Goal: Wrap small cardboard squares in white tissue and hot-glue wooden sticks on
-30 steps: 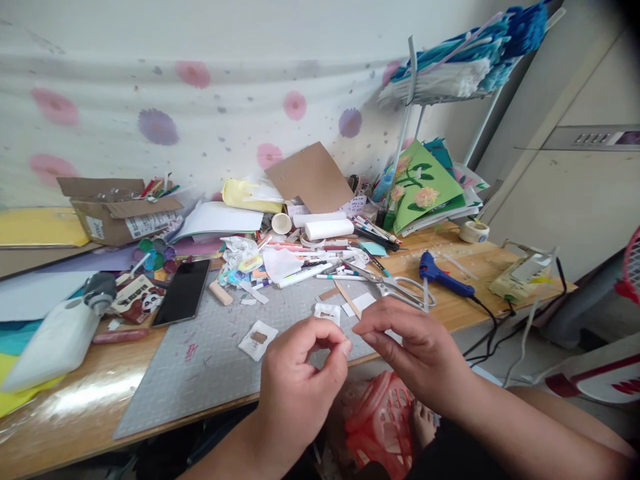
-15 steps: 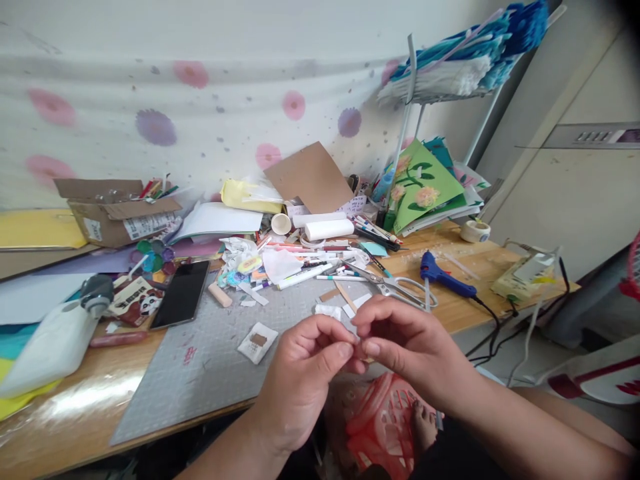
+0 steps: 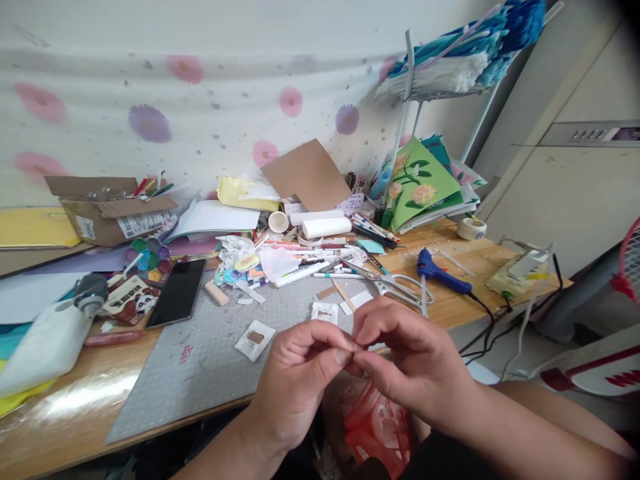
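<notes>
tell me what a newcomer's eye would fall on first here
Probably the left hand and right hand, brought close together low in the middle of the view. After that, likely the blue glue gun on the wooden table to the right, and the fuzzy blue and white stems at the upper right.

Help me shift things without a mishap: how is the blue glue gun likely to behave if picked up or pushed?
The blue glue gun will probably feel stiff, its body looking like moulded plastic. Its black cord runs off the tabletop, so it may tug back. With its angled handle, it would likely swivel rather than roll.
</notes>
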A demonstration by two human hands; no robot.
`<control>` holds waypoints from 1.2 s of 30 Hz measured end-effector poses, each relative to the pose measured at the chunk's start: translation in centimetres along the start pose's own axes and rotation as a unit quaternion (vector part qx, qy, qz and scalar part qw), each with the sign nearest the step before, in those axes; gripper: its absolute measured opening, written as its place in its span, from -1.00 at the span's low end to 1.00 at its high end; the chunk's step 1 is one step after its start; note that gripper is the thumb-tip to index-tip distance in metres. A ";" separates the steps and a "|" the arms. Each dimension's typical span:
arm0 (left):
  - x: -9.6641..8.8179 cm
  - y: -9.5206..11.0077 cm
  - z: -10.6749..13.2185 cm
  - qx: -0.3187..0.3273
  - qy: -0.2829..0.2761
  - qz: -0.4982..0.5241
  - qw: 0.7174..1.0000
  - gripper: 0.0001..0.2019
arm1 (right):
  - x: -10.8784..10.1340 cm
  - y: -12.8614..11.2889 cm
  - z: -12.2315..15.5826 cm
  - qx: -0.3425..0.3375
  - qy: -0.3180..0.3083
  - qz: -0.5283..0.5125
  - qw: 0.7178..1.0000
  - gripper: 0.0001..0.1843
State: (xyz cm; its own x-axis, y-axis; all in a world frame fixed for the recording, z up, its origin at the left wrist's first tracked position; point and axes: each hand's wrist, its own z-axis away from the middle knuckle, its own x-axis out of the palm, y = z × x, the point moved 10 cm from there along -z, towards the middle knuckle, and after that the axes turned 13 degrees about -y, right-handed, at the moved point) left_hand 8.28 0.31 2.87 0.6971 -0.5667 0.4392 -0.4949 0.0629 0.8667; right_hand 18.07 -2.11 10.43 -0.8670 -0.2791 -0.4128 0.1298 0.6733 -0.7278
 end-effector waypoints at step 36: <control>0.1 0.6 0.1 0.001 -0.016 -0.080 0.997 -0.97 | 0.1 1.3 0.2 0.052 -0.022 -0.127 0.990 -0.74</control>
State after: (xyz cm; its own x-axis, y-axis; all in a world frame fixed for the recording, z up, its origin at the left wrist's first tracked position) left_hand 8.01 0.27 3.37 0.7500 -0.5960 0.2868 -0.3793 -0.0324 0.9247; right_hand 18.32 -1.39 9.29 -0.8568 -0.4614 -0.2301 -0.0398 0.5043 -0.8626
